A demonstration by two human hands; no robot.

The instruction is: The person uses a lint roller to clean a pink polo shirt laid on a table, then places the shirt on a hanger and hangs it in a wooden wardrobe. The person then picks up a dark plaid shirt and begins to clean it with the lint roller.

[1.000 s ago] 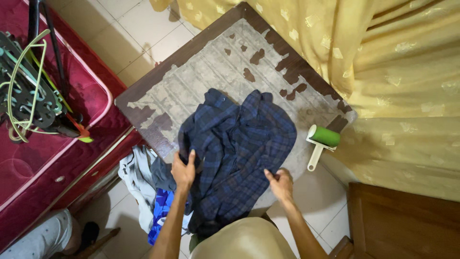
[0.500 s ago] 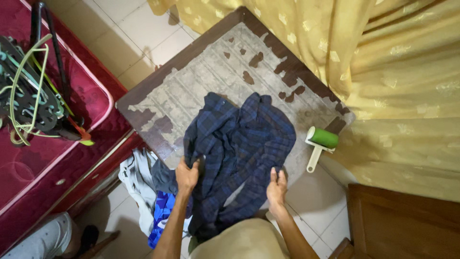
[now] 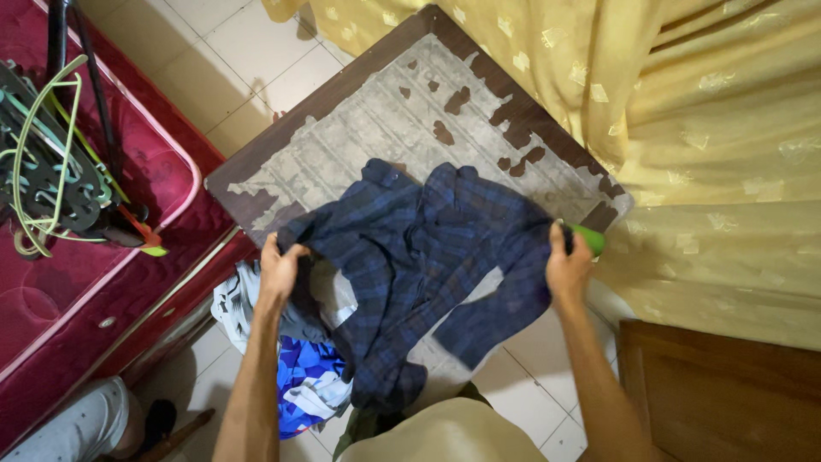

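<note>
Left hand (image 3: 280, 267) closed on one edge of the dark blue checked shirt (image 3: 428, 257), fingers curled and pinching the cloth at the left side of the table. Right hand (image 3: 567, 267) closed the same way on the opposite edge, fingers pressed together around a fold of cloth at the table's right corner. Hands well apart, with the shirt stretched between them.

Upper part of the shirt lying on the worn wooden table (image 3: 342, 145) (brown surface with a big grey peeled area); lower part hanging down over the near edge, toward the tiled floor (image 3: 248, 60). Just behind the right hand, touching or almost touching it, a green lint roller (image 3: 588, 238), only its green end visible, the rest hidden by the hand and the cloth.

Below the left hand, beside the table, a heap of other clothes (image 3: 299, 376), blue, white and grey. At the left, a dark red mattress (image 3: 77, 282) with a bundle of plastic hangers (image 3: 43, 171) on it. At the right, a yellow curtain (image 3: 727, 154) touching the table edge, and under it a piece of brown wooden furniture (image 3: 727, 393).
</note>
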